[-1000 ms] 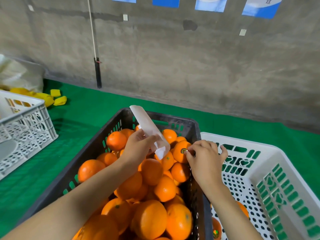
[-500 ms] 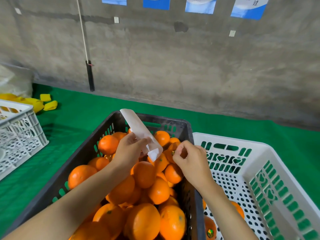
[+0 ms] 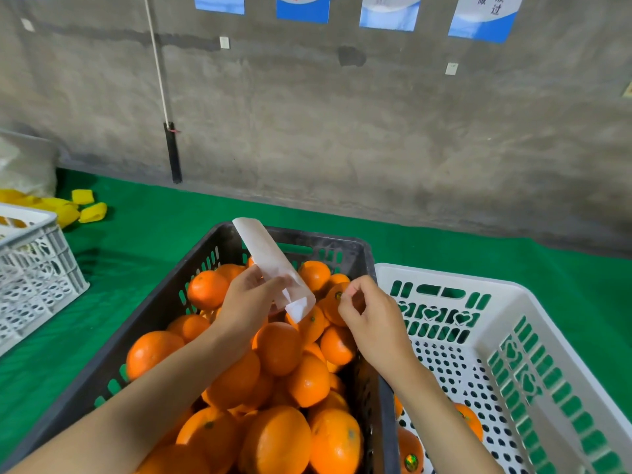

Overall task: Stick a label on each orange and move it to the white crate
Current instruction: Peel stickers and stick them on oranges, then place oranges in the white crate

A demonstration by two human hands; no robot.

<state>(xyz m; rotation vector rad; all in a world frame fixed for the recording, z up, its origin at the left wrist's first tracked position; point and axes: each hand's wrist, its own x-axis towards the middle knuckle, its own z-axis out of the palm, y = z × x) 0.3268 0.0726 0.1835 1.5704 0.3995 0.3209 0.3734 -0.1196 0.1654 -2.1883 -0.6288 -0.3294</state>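
Label strip (image 3: 270, 265) is gripped by the left hand (image 3: 248, 302) over the oranges (image 3: 278, 347), near the curled fingers (image 3: 355, 287) of the right hand (image 3: 374, 326) for peeling; a pinched label cannot be made out.

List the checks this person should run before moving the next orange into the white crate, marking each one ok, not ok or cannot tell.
1. The left hand holds the label strip: ok.
2. A sticker sits on the orange next to the right hand: ok.
3. The right hand grips that orange: cannot tell; its curled fingers hide any contact.
4. The right hand pinches nothing else: cannot tell.
5. The white crate has bare floor left for it: ok.
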